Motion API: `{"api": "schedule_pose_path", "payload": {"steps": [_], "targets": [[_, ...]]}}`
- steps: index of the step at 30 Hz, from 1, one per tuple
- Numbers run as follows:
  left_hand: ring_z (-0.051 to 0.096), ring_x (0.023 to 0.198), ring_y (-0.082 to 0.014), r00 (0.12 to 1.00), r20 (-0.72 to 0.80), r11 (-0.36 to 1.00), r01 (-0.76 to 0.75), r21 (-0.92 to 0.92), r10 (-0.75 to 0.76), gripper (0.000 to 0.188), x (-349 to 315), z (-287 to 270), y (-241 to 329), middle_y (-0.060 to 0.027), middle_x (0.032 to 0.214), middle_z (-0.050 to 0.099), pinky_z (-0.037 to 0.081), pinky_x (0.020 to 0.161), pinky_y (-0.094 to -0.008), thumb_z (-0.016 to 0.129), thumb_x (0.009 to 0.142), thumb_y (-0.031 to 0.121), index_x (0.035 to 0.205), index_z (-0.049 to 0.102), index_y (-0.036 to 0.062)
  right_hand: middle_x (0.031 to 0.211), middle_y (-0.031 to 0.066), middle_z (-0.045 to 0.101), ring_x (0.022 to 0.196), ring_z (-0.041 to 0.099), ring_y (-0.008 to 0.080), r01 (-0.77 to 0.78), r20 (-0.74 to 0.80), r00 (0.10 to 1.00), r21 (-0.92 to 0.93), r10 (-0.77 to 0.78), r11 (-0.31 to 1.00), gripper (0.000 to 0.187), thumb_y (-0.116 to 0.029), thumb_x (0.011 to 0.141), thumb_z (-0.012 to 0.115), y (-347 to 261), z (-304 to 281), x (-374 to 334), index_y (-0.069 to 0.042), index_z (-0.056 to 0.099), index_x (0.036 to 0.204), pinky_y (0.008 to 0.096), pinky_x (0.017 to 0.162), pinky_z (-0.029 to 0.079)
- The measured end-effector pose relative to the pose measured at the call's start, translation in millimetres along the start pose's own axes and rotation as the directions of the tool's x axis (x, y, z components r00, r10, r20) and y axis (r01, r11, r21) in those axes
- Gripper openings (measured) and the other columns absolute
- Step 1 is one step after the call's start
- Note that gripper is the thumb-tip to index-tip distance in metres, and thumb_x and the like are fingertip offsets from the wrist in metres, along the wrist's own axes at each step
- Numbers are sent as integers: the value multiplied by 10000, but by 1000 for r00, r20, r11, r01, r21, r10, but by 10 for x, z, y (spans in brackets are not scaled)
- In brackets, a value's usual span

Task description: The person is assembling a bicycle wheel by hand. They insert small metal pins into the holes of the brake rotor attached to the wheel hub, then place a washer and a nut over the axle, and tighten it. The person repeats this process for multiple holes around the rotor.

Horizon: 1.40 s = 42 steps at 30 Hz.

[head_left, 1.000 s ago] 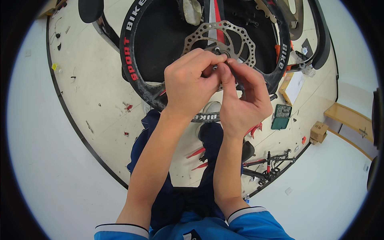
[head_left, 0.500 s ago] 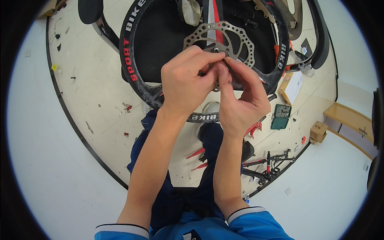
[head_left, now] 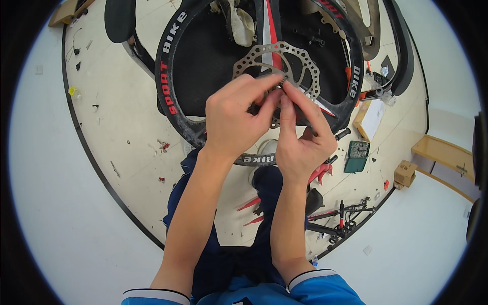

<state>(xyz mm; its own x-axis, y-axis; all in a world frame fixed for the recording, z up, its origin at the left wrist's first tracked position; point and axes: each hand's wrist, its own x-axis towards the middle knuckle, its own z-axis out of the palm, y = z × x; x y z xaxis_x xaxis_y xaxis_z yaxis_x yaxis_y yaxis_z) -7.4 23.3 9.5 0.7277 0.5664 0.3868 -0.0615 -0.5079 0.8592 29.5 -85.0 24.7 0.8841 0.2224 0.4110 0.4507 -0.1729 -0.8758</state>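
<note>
A black bicycle wheel [head_left: 165, 77] with broad spokes lies flat in front of me. On its middle sits a silver brake disc [head_left: 311, 65] with holes around its edge. My left hand [head_left: 231, 117] is over the near left of the disc, with thumb and forefinger pinched. My right hand [head_left: 306, 147] is pinched against it from the right. The fingertips of both meet at a small dark piece [head_left: 281, 85] near the hub; blur and fingers hide its kind. My hands cover most of the hub.
Under the wheel is a black chair seat [head_left: 201, 68] with armrests [head_left: 121, 23] at both sides. A whitish glove or cloth [head_left: 243, 28] lies within the rim. On the floor at right are a green case [head_left: 357, 156], a cardboard box [head_left: 405, 173] and a black bicycle frame [head_left: 340, 218].
The wheel and room sit slightly lower in the picture. My pinched fingertips are now a little nearer to me relative to the disc, still together at the small dark piece.
</note>
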Motion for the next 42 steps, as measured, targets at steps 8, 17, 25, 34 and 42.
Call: {"api": "schedule_pose_path", "payload": {"steps": [8, 17, 25, 34, 42], "targets": [[474, 529, -104, 999, -38, 995, 34, 95, -30, 172, -6, 61, -40, -14, 667, 563, 376, 485, -260, 764, 823, 30, 988, 792, 71, 1074, 120, 752, 896, 703, 135, -151, -64, 985, 136, 161, 979, 219, 87, 886, 701, -49, -106, 22, 31, 754, 1091, 232, 769, 560], [585, 548, -150, 994, 3, 978, 105, 181, -107, 88, -22, 53, 9, 6, 696, 605, 451, 502, -284, 762, 811, 99, 899, 773, 108, 1034, 144, 755, 859, 703, 139, -245, -160, 946, 207, 280, 947, 163, 68, 910, 691, -44, -382, 122, 62, 738, 1065, 243, 755, 578], [550, 534, -145, 996, -33, 979, 92, 183, -87, 67, -43, 96, 5, 5, 678, 572, 425, 489, -290, 759, 821, 88, 887, 754, 101, 1021, 152, 760, 762, 647, 104, -281, -162, 932, 244, 325, 928, 180, 7, 931, 694, 17, -412, 111, 66, 730, 1097, 226, 684, 512], [576, 565, -142, 984, -47, 985, 173, 29, -171, 47, 2, 49, 39, -42, 778, 615, 444, 516, -265, 732, 895, 69, 931, 723, 41, 1005, 147, 762, 731, 626, 99, -307, -124, 926, 302, 357, 902, 191, -22, 937, 703, 55, -372, 102, 59, 727, 1108, 225, 655, 481], [563, 549, -112, 914, -260, 947, 321, -8, -312, 75, 119, -364, -248, -43, 780, 616, 435, 519, -261, 725, 918, 100, 947, 732, 32, 984, 105, 765, 754, 662, 102, -350, -86, 919, 270, 385, 897, 134, -8, 930, 703, 94, -362, 85, 28, 745, 1052, 221, 667, 517]]}}
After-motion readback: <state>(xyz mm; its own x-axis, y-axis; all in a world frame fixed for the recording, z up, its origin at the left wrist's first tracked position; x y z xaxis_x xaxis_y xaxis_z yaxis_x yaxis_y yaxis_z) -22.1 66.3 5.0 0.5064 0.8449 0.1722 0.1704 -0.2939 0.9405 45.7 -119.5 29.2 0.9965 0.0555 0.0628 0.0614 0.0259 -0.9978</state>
